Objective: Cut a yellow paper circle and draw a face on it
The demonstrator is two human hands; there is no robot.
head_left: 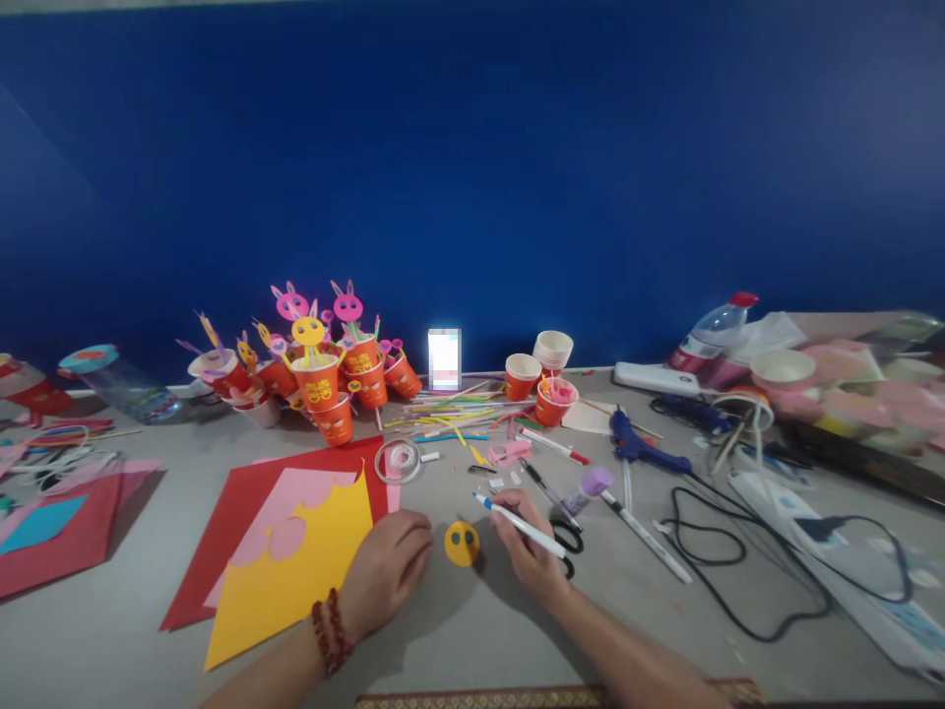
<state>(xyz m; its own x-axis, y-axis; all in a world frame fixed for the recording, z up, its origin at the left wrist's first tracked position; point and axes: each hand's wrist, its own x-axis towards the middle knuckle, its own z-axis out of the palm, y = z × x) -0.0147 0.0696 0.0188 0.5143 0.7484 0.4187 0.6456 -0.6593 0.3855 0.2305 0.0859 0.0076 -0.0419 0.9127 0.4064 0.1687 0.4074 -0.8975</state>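
Your right hand (533, 568) grips a white-and-blue pen (533, 532) | your left hand (388, 566) lies loose, palm down | yellow disc (462, 557) between them on the tabletop (458, 645), unpinned: brushing fingers could skid it.

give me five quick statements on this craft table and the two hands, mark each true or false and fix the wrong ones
1. The right hand holds a white marker. True.
2. The marker's end nearest the yellow disc is red. False: that end is blue.
3. The disc lies between the left hand and the right hand. True.
4. The left hand grips a glue gun. False: the blue glue gun lies on the table, over on the right.
5. Red beads are worn on the left wrist. True.
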